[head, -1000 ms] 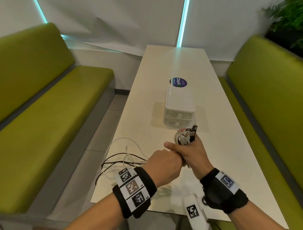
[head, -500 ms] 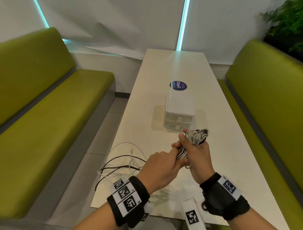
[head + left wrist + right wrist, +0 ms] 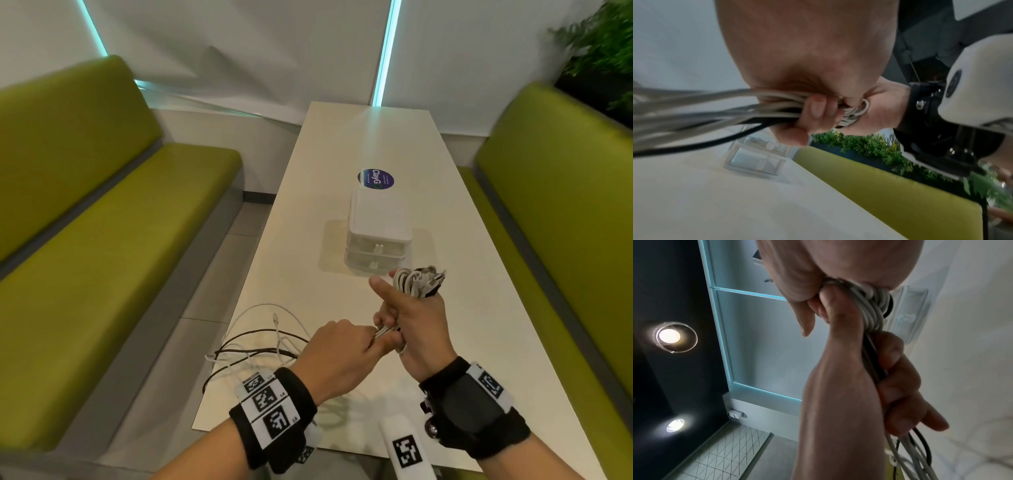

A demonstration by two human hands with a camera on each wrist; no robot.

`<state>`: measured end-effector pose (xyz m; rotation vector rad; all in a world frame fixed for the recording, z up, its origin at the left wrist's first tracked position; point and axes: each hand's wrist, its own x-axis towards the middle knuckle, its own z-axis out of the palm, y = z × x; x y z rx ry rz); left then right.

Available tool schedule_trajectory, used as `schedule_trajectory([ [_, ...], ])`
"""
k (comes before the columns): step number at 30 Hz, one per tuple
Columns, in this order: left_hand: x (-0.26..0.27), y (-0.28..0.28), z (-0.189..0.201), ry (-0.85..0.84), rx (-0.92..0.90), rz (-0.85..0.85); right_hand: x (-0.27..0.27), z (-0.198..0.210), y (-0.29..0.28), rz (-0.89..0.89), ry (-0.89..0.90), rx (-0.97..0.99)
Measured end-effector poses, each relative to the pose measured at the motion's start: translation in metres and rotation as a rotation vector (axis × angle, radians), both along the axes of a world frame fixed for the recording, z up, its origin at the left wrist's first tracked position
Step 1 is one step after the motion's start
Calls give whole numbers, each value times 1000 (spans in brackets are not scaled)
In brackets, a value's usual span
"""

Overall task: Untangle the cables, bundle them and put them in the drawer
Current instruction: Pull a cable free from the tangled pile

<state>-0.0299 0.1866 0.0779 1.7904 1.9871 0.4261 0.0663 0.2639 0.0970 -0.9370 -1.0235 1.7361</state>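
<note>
My right hand (image 3: 416,320) holds a coil of white cables (image 3: 412,282) upright above the table, with several plugs sticking out of its top. The coil shows wrapped in that hand in the right wrist view (image 3: 872,311). My left hand (image 3: 346,347) sits just left of and below it and grips the white and black strands (image 3: 385,333) that leave the coil. In the left wrist view its fingers (image 3: 817,112) curl round those strands (image 3: 701,112). The rest of the cables (image 3: 263,339) lie loose near the table's left edge. The small white drawer unit (image 3: 378,236) stands behind my hands, both drawers closed.
The long white table (image 3: 342,144) runs away from me, with a round blue sticker (image 3: 376,179) beyond the drawer unit. Green benches (image 3: 102,260) flank it on both sides, and a plant (image 3: 603,51) stands at the far right.
The right hand has tipped the coil to the right and lifted it slightly. The left hand has come off the right hand and drawn back along the strands toward me.
</note>
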Motion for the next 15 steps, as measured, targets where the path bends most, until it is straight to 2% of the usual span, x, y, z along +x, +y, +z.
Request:
schedule_trajectory([
  [3,-1,1,-4,-127,4,-28,0,1,0,21,-11,-11],
  [7,-17,0,-14,-339,34,-89,0,2,0,55,63,-85],
  [13,-36,0,-16,-355,57,-129,-1,10,-1,310,257,-148],
  [15,-36,2,-17,-353,35,-133,0,13,0,406,267,-148],
])
